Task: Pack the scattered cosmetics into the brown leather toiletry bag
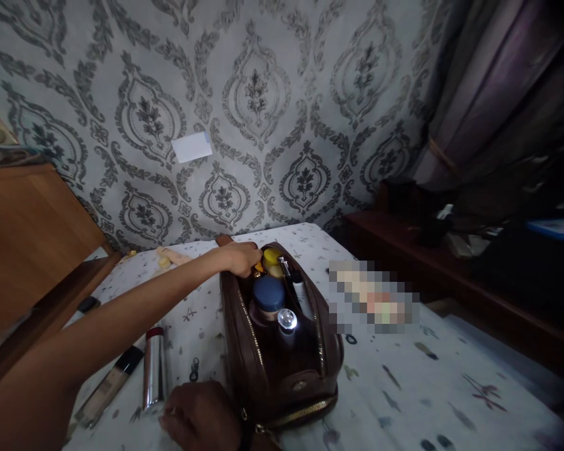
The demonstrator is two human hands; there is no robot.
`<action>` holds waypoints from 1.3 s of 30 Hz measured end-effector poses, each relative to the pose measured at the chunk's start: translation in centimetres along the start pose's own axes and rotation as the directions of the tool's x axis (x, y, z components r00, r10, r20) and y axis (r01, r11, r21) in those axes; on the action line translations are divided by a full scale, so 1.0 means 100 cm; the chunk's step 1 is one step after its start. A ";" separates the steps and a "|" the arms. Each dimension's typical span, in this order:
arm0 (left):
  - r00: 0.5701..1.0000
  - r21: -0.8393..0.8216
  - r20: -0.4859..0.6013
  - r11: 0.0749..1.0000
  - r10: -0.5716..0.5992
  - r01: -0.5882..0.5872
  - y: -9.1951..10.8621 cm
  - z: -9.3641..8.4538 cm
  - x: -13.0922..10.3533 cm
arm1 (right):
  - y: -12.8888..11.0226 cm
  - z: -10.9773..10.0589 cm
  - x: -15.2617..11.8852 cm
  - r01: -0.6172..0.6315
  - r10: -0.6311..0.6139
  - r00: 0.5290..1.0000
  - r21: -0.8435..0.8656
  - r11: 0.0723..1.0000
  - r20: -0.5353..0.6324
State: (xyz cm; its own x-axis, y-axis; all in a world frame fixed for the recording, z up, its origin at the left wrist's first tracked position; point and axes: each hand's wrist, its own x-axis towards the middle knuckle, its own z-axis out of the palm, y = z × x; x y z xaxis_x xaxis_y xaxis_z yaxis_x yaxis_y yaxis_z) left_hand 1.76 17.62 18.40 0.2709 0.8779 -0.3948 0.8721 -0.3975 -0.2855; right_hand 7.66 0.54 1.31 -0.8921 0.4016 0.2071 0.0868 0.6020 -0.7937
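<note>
While my left hand [239,258] reached into the far end of the open brown pouch [282,351], fingers curled on a yellow-capped item [271,257], my right hand [200,413] braced its near corner; whether that hand gripped, I could not tell. The pouch sat mid-bed [404,401], near the bed's left edge. Steadying the pouch seemed wise, with bottles packed tight.

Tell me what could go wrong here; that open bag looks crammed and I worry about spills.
The left hand reaches into the far end of the open brown leather toiletry bag, beside the yellow-capped bottle; it might knock the upright clear-capped bottle or blue-lidded jar. The right hand rests at the bag's near end by the shiny silver metal tube, which could roll if nudged.
</note>
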 end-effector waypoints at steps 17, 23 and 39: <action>1.000 -0.038 0.009 0.999 0.006 -0.006 -0.002 0.001 0.001 | -0.002 -0.002 0.000 -0.001 0.002 1.000 -0.015 1.000 0.009; 1.000 -0.029 -0.016 0.999 -0.024 0.024 -0.001 0.004 0.004 | -0.005 -0.006 0.000 0.009 -0.007 1.000 -0.048 0.999 0.028; 0.999 0.002 0.010 0.999 -0.049 0.049 0.001 -0.004 -0.004 | -0.003 -0.005 -0.001 0.020 -0.020 1.000 -0.066 0.998 0.005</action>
State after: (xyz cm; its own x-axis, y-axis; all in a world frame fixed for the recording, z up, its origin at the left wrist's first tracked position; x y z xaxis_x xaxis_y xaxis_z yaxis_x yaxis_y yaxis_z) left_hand 1.92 17.32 18.85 0.2237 0.8935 -0.3894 0.8834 -0.3546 -0.3063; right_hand 7.94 0.66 1.86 -0.8958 0.3863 0.2197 0.0982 0.6542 -0.7499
